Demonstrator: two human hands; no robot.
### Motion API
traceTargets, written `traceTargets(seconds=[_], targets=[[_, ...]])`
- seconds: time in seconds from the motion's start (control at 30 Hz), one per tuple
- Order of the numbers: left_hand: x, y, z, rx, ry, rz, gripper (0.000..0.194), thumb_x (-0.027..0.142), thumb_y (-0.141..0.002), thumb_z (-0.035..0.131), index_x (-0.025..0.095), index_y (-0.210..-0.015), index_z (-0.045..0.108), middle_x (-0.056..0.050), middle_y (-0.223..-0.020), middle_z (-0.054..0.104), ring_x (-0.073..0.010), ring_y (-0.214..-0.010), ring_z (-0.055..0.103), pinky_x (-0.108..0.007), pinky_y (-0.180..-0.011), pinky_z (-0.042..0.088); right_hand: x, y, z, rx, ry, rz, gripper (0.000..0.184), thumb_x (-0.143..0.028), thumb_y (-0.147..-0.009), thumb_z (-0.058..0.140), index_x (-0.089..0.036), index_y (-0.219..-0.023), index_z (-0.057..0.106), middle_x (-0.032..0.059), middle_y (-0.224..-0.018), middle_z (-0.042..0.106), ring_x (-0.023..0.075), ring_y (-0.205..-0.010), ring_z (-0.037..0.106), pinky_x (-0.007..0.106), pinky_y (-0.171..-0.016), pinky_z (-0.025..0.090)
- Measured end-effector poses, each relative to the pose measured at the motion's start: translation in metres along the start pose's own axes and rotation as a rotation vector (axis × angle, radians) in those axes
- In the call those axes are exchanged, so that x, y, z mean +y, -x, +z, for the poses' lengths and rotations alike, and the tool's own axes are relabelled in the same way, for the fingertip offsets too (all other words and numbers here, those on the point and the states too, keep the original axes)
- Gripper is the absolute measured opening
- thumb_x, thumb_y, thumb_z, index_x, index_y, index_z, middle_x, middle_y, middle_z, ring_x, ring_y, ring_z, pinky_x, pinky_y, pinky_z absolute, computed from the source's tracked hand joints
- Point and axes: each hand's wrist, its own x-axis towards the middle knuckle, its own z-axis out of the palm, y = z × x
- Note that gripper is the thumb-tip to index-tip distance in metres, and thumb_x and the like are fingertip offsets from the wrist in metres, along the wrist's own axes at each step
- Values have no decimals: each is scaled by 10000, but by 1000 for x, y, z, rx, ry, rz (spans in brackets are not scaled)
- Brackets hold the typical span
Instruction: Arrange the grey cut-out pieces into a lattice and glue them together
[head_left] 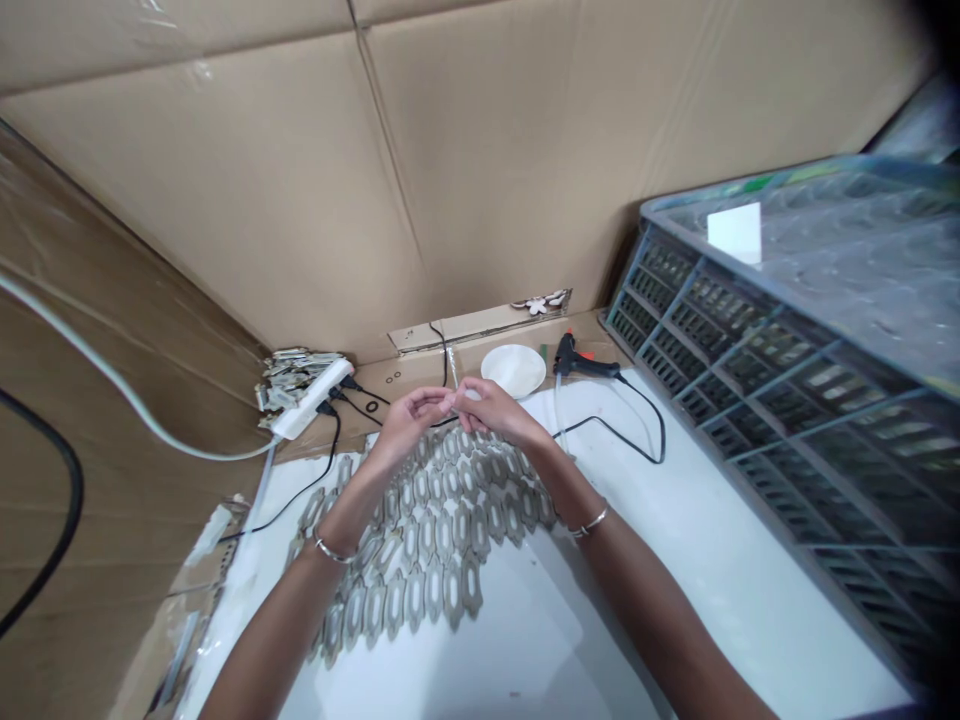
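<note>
Loosely curled, hands (412, 420) fingertip to fingertip, above mosaic tiles (427, 540)

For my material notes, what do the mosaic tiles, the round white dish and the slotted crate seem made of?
The mosaic tiles look like polished stone, with mottled grey-beige faces and a slight sheen; shell is possible. The round white dish seems glossy ceramic or plastic, smooth. The slotted crate looks like moulded grey plastic, with thin ribs.
</note>
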Motion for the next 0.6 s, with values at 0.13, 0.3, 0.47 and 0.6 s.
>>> traceTargets(seconds=[0.13,0.3,0.47,0.6], targets=[[-1,-1,-3,12,19,-9,544,468,-599,858,113,-979,695,-108,-958,746,-235,-896,686,-352,-855,527,1,0,-1,-20,-4,2,169,-316,-837,566,-193,-753,486,-58,-470,568,61,-347,371,164,-351,248],[-4,-2,-4,25,60,11,478,419,-617,861,123,-962,713,-102,-947,749,-223,-889,690,-335,-867,522,-1,1,2,-12,1,23,207,-354,-862,564,-191,-766,480,-54,-491,575,63,-359,401,157,-348,280],[-9,-6,-7,44,99,-4,467,399,-603,871,126,-948,713,-95,-933,746,-192,-841,686,-289,-803,523,-4,0,2,9,-7,49,213,-345,-884,549,-197,-770,448,-56,-470,566,65,-347,400,156,-345,278],[-16,-9,-11,75,60,-22,496,421,-582,868,128,-943,694,-69,-834,736,-171,-747,678,-271,-723,527,-8,1,-4,54,-26,22,257,-395,-890,556,-198,-763,449,-64,-453,550,58,-324,361,160,-335,244]])
